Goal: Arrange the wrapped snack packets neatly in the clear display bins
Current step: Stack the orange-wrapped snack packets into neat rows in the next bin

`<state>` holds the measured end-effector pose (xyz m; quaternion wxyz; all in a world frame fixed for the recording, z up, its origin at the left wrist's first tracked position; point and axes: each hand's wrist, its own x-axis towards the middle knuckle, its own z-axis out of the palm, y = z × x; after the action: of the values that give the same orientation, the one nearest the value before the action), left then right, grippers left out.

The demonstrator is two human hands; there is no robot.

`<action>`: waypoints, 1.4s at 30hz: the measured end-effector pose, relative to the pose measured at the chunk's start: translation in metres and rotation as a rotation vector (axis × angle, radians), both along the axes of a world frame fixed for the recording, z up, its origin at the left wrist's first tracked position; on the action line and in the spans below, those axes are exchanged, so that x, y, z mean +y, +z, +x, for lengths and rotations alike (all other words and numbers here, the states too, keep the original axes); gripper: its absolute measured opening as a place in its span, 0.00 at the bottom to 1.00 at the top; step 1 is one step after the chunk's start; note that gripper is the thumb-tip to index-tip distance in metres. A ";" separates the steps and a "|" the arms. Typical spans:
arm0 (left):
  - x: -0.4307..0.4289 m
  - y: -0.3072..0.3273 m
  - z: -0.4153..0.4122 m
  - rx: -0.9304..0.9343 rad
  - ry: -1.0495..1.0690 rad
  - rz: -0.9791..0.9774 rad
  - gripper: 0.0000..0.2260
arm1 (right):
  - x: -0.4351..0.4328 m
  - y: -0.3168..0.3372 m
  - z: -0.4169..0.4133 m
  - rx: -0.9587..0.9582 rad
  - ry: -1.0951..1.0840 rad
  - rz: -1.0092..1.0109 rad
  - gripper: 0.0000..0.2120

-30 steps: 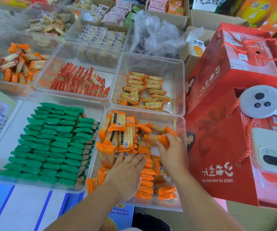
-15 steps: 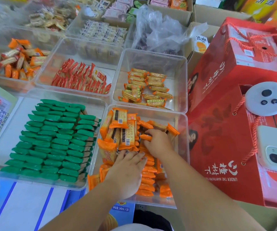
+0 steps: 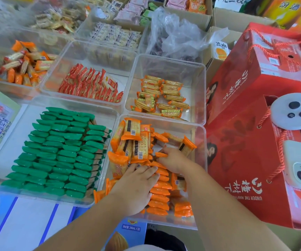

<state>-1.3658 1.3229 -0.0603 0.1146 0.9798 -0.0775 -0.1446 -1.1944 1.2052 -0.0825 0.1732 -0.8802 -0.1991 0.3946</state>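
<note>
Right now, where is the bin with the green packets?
In the head view, the green-packet bin sits lower left, directly left of the orange-packet bin, with the red-packet bin behind it.

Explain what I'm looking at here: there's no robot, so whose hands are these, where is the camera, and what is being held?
No machine here: a person works bare-handed, and the one camera sits on their head, looking down. Both hands are inside the near clear bin of orange packets. The left hand lies flat, fingers straight, on the row; the right hand pinches a single packet by its end. To the bin's left lie green packets; to its right stand red gift boxes.
</note>
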 end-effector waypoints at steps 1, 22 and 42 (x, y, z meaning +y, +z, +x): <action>0.001 0.000 0.000 0.002 0.005 -0.010 0.28 | -0.001 0.001 -0.003 0.026 -0.047 0.018 0.22; 0.004 -0.004 0.020 0.011 -0.018 0.092 0.39 | 0.004 0.008 0.000 -0.451 -0.359 0.298 0.15; -0.001 0.002 0.020 0.023 0.000 0.096 0.39 | -0.014 0.000 -0.028 -0.250 -0.178 0.293 0.14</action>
<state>-1.3461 1.3221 -0.0583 0.0683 0.9824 -0.0691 -0.1594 -1.2226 1.1910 -0.0824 0.3073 -0.9019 -0.1956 0.2322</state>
